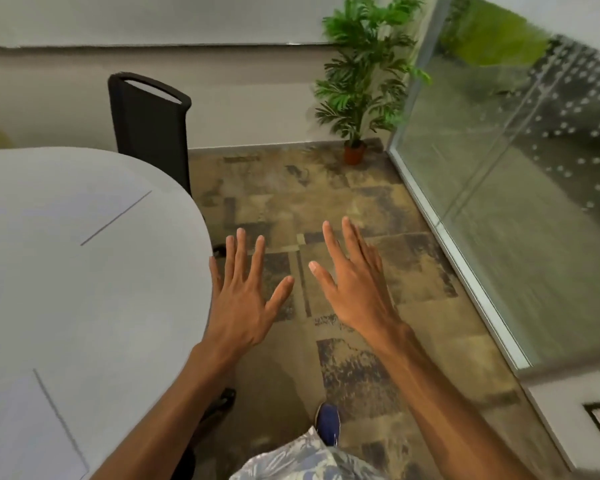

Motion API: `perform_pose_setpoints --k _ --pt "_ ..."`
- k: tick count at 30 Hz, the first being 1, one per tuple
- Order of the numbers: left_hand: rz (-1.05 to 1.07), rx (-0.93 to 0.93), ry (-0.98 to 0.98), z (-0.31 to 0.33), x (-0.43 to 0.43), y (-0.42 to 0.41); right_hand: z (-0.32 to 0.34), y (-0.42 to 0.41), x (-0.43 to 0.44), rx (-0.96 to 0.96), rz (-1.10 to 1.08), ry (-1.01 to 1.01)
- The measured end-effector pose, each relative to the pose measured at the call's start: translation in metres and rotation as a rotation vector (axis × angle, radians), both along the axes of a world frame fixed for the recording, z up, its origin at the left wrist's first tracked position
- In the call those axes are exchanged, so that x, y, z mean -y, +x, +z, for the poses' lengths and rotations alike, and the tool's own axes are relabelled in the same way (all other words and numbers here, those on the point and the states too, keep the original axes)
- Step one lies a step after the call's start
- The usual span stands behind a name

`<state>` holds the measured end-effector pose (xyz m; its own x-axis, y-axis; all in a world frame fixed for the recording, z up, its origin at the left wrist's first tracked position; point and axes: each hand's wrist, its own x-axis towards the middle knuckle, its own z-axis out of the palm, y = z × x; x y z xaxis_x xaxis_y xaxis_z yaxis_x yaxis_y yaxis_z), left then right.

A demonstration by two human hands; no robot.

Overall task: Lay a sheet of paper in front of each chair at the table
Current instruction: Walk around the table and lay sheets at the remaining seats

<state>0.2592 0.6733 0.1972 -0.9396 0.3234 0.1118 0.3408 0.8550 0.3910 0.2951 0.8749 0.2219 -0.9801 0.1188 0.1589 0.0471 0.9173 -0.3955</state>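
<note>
Both hands are held out in front of the person, palms down and empty, with the fingers spread apart. The left hand (238,299) hovers just beside the right rim of the table (118,289), its little finger close to the edge, while the right hand (352,282) is further right, over the patterned floor (343,202). The two hands are near each other but do not touch. The table is pale grey and rounded, filling the left side of the view. Two sheets of paper lie flat on it: the far sheet (66,206) sits toward the far side, its right edge showing as a thin dark line, in front of the black chair (149,123) that stands at the far edge of the table; the near sheet (18,431) lies at the near left corner of the view, well apart from the first. At the far wall, right of the chair, a potted plant (361,74) stands on the floor beside a glass partition (516,168) running along the right. Near the bottom, a blue shoe (328,422) and a patterned garment (305,459) show between the forearms.
</note>
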Motion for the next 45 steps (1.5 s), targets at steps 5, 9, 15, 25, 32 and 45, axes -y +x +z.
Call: perform_pose_setpoints --k 5,9,15,25,32,45 --pt "0.105 0.005 -0.018 0.005 -0.031 -0.071 0.001 -0.084 -0.037 0.005 0.095 0.002" --pt "0.118 0.012 0.001 0.008 -0.048 -0.135 -0.005 -0.155 -0.059 0.005 0.139 0.000" --pt "0.099 0.016 0.018 -0.004 -0.062 -0.252 -0.017 -0.283 -0.078 0.012 0.165 -0.034" --pt "0.169 -0.161 0.037 0.015 -0.060 -0.474 0.001 -0.513 -0.067 -0.005 0.241 -0.032" --pt "0.282 -0.214 0.063 0.021 -0.058 -0.594 0.010 -0.641 -0.070 -0.010 0.281 -0.020" --pt "0.570 -0.233 -0.034 0.028 -0.044 -0.817 0.009 -0.930 -0.075 -0.025 0.580 0.027"
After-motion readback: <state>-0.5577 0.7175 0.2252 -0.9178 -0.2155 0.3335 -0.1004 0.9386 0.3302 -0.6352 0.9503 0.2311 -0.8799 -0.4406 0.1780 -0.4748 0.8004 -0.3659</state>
